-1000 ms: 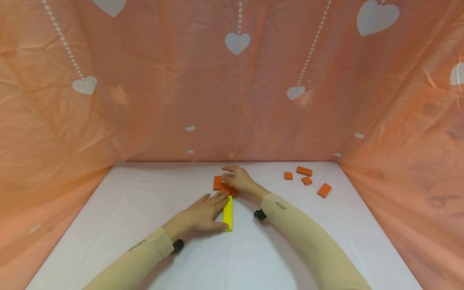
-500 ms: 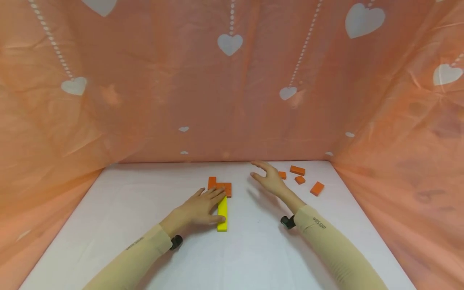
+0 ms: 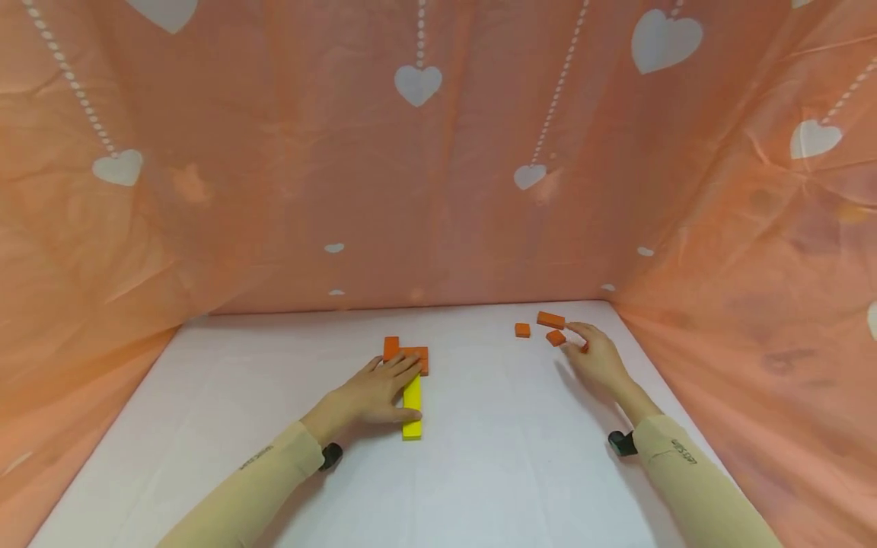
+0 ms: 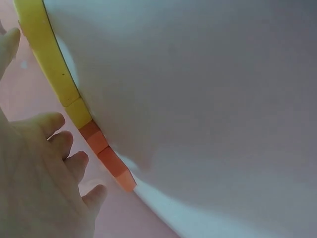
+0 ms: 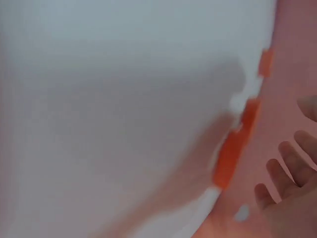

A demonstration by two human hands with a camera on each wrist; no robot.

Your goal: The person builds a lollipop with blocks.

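In the head view my left hand (image 3: 380,392) lies with fingers spread, its thumb over a long yellow block (image 3: 412,430) and its fingertips over the joined orange blocks (image 3: 422,356) at the yellow block's far end. An upright orange block (image 3: 391,347) stands out at that group's left. My right hand (image 3: 597,365) reaches over an orange block mostly hidden by its fingers; the right wrist view shows these fingers apart and relaxed, beside a blurred orange block (image 5: 228,161). Closest to its fingertips lie a small orange piece (image 3: 556,337) and an oblong orange block (image 3: 551,320).
A small orange cube (image 3: 523,330) sits left of the loose pieces. The white tabletop (image 3: 493,457) ends at an orange curtain (image 3: 438,228) with white hearts, which hangs behind and on both sides.
Leaving the joined orange blocks, my right hand has swung to the right, over to the loose orange pieces. The left hand stays at the yellow block. The head view has shifted slightly.
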